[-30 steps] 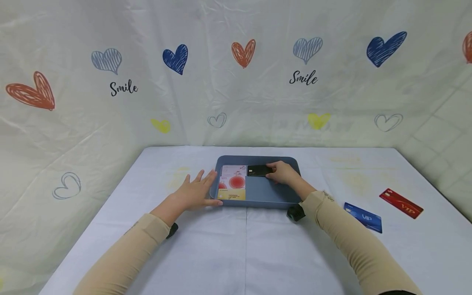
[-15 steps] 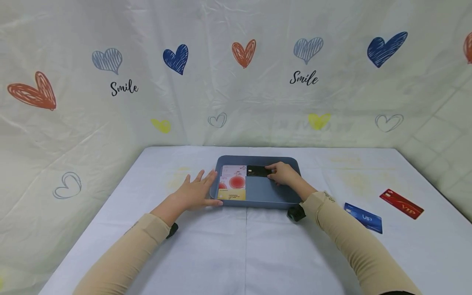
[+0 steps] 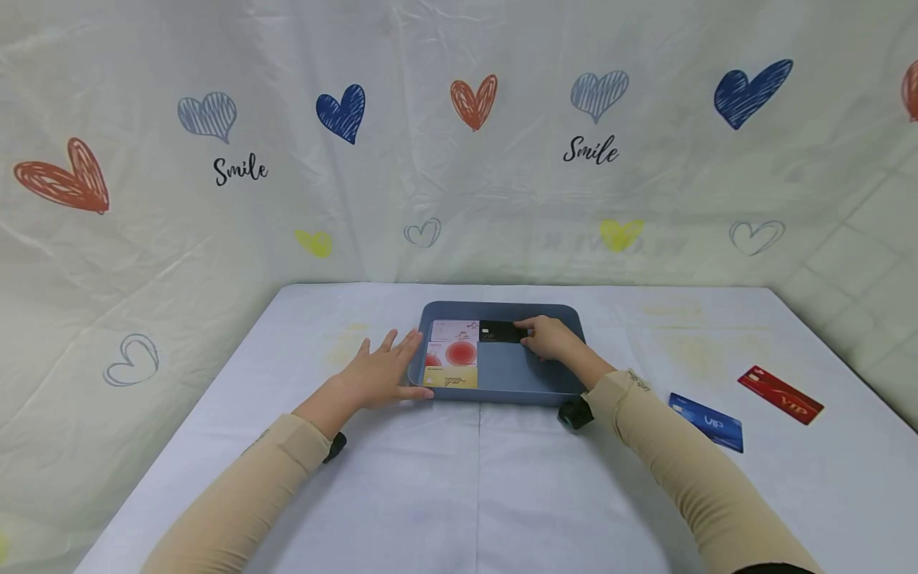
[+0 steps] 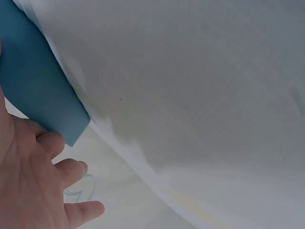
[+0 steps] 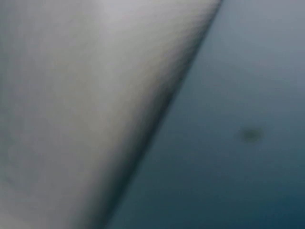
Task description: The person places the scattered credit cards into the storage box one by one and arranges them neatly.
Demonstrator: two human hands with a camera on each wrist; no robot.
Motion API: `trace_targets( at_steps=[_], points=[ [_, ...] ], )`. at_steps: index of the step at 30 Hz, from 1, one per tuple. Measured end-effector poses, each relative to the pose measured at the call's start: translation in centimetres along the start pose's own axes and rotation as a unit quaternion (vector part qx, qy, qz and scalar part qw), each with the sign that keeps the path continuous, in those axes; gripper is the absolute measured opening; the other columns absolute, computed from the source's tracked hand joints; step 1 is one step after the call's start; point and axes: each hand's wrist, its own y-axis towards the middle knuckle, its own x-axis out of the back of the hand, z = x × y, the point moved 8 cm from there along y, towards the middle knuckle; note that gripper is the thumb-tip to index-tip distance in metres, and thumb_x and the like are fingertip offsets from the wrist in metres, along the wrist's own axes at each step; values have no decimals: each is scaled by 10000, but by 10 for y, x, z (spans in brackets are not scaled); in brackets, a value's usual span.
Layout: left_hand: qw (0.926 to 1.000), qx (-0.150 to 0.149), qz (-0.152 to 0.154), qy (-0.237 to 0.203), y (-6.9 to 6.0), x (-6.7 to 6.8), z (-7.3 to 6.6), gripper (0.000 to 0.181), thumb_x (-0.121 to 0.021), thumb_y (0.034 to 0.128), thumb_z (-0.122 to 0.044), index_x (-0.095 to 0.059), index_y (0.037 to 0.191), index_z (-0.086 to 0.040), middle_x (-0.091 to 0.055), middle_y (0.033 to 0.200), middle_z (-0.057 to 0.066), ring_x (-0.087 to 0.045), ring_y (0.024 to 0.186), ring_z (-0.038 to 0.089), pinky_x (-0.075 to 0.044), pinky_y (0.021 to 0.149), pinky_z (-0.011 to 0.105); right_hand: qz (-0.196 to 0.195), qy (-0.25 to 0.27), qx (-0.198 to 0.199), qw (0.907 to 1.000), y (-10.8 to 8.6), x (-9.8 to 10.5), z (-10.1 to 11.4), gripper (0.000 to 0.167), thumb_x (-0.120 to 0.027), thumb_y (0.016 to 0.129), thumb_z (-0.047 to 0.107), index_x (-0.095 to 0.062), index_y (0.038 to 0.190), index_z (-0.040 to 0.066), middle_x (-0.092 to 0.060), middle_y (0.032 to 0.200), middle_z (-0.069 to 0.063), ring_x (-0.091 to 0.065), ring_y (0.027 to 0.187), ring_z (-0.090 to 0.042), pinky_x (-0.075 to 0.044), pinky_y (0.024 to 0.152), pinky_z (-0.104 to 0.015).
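Note:
A shallow blue-grey tray (image 3: 527, 396) stands on the white-covered table, with several cards along its left side: a pale pink one (image 3: 453, 330), one with a red disc (image 3: 452, 354) and a yellow one (image 3: 450, 378). To the right of the pink card lies a black VIP card (image 3: 496, 332). My right hand (image 3: 551, 338) pinches its right end, covering that part. Fingers spread, my left hand (image 3: 378, 373) touches the tray's left side and near corner. In the left wrist view the left hand (image 4: 35, 176) lies beside the tray wall (image 4: 45, 81).
On the table right of the tray lie a blue VIP card (image 3: 706, 421), partly behind my right sleeve, and a red VIP card (image 3: 782, 395). A white curtain (image 3: 502, 183) printed with hearts hangs behind the table. The right wrist view is blurred and shows no hand.
The black card has shifted very slightly left, up to the pink card, with my right hand at its right end. My left hand has stayed in place.

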Motion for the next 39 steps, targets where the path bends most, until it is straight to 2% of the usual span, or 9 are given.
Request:
trace_targets(
  at_steps=[5,13,24,32,39],
  points=[
    [10000,-36,-56,-14,-2,2,-1,1058,-589,931,-691,-123,1653,-75,-124,1711,81,-78,1557,381,-105,1175,694,15,-52,-34,10000,-1,-1,1,484,-539,1057,73,-469,1536,49,-481,695,-41,-524,524,-126,-439,529,-256],
    [10000,-30,-45,-33,-3,3,-2,1056,-587,931,-694,-129,1653,-74,-124,1711,82,-81,1558,378,-104,1174,695,16,-15,52,10000,-2,0,3,475,-530,1062,79,-472,1532,39,-500,640,-34,-510,514,-122,-435,522,-260],
    [9999,8,27,-116,-3,3,-2,1060,-592,928,-694,-124,1654,-79,-123,1711,80,-72,1558,375,-94,1177,691,-2,737,397,9965,-12,13,1,433,-512,1067,69,-502,1492,-13,-666,914,-161,-628,638,-179,-557,629,-327],
    [9999,-28,-2,-166,-5,3,-4,1069,-595,922,-701,-126,1654,-79,-131,1709,83,-79,1556,389,-99,1172,698,12,1362,655,9885,-34,35,-4,408,-484,1068,37,-520,1471,-20,-656,1080,-223,-606,709,-193,-546,705,-367],
    [9999,-39,-44,-151,-5,4,-4,1063,-593,925,-697,-131,1653,-75,-137,1707,89,-86,1555,390,-109,1170,700,-20,1433,880,9858,-62,54,-7,396,-519,1069,79,-535,1449,-27,-630,1180,-273,-676,846,-285,-575,788,-392]
  ],
)
